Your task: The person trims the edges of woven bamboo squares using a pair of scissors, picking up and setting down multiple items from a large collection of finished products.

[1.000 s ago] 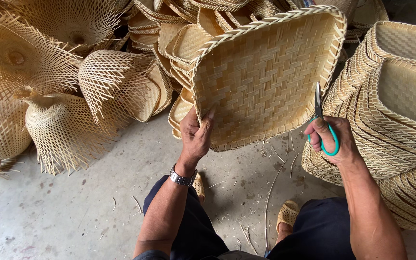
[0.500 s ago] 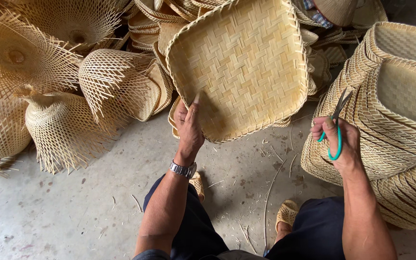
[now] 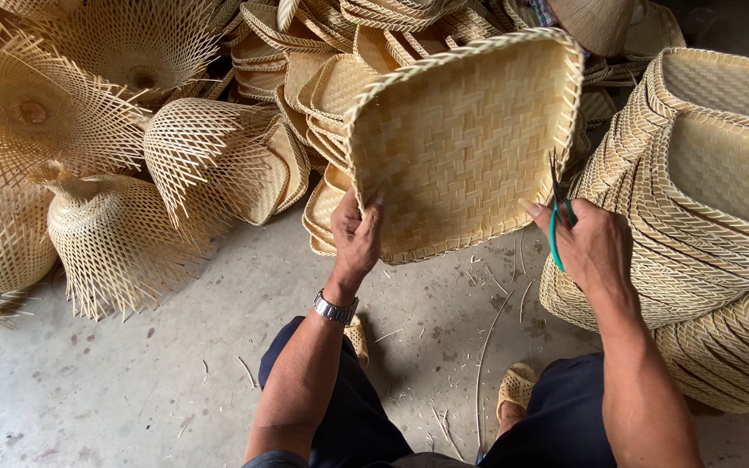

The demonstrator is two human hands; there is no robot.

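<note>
A square woven bamboo tray (image 3: 470, 130) is held up in front of me, tilted, its inside facing me. My left hand (image 3: 357, 234) grips its lower left rim; a metal watch sits on that wrist. My right hand (image 3: 587, 243) holds scissors with green handles (image 3: 555, 221), blades pointing up at the tray's lower right edge, thumb touching the rim.
Stacks of finished woven trays (image 3: 704, 191) stand at the right, more trays (image 3: 322, 78) pile up behind. Unfinished baskets with loose spiky strands (image 3: 114, 234) lie at the left. Bamboo slivers litter the concrete floor (image 3: 175, 381). My sandalled feet (image 3: 517, 390) rest below.
The tray has been turned and shifted to the right between my hands. My right hand with the scissors has come in to the tray's lower right edge.
</note>
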